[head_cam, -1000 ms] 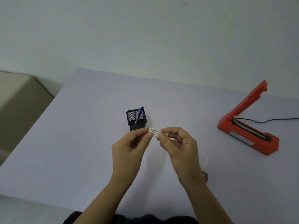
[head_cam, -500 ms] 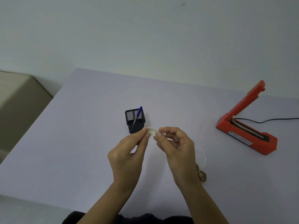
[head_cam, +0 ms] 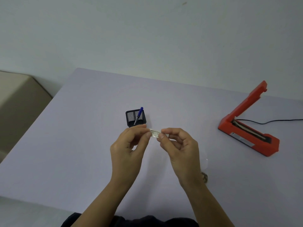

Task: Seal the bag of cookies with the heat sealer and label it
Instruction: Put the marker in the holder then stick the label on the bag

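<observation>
A small white printed label (head_cam: pixel 155 133) is held above the table between both hands. My left hand (head_cam: pixel 127 148) pinches its left end with thumb and fingertips. Pinching the right end is my right hand (head_cam: pixel 178 148). The bag of cookies lies on the table under my right forearm; only a clear plastic edge (head_cam: pixel 205 163) and a bit of brown cookie (head_cam: pixel 204 176) show. The red heat sealer (head_cam: pixel 249 126) sits at the right with its arm raised.
A black mesh pen holder (head_cam: pixel 135 118) with a blue pen (head_cam: pixel 139 115) stands just beyond my hands. The sealer's black cord (head_cam: pixel 270 121) runs off to the right. The lavender table (head_cam: pixel 73 145) ends near my body; a beige block (head_cam: pixel 18 99) sits left of it.
Both hands keep hold of the label and have shifted slightly left and toward me. My fingers have worked along the label; more of its print shows now.
</observation>
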### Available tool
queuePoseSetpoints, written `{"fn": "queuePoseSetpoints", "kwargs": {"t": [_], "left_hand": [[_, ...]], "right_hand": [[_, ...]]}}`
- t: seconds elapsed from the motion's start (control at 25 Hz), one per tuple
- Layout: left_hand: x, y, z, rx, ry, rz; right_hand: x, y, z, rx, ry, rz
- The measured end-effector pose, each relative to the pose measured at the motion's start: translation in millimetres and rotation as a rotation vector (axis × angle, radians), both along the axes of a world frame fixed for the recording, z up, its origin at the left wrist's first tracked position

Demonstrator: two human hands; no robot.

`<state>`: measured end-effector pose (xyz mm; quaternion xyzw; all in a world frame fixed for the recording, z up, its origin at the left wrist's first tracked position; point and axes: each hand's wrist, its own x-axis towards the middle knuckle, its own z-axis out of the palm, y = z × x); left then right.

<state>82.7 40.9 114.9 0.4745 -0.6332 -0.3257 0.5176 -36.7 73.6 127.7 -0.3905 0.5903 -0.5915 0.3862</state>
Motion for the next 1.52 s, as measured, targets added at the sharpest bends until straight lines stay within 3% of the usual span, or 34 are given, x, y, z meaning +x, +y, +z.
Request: {"fn": "queuePoseSetpoints", "kwargs": {"t": [0.2,0.36,0.48,0.64,0.72,0.8,0.92,1.0,1.2,1.36,1.52], "left_hand": [[6,-7,-10,-0.244,-0.29,-0.015],[7,-10,-8,-0.208,-0.294,-0.075],[8,-12,-4,0.044,-0.181,-0.174],[11,-18,2,0.668,0.179,-0.362],[12,-20,2,0.792,0.265,-0.357],[12,-19,0,0.67,0.213,-0.32],[13,-17,-6,0.105,-0.185,-0.215],[16,-17,-11,-0.197,-0.346,-0.182],[23,-21,-21,-0.543,-0.477,-0.184],[26,-24,-25,-0.627,-0.522,-0.183],[24,-22,-20,-0.388,-0.342,-0.208]], "right_hand": [[-1,0,0,0.037,-0.059,0.006],[-4,-2,2,0.062,-0.086,0.016],[-7,-3,2,0.088,-0.084,0.032],[-12,-4,2,0.107,-0.009,0.073],[-12,-3,2,0.114,0.036,0.094],[-12,-3,1,0.127,0.022,0.087],[-12,-5,0,0.16,-0.051,0.066],[-11,-5,-1,0.172,-0.085,0.06],[-8,-7,-1,0.193,-0.133,0.046],[-7,-6,0,0.22,-0.165,0.063],[-8,-6,1,0.205,-0.174,0.087]]}}
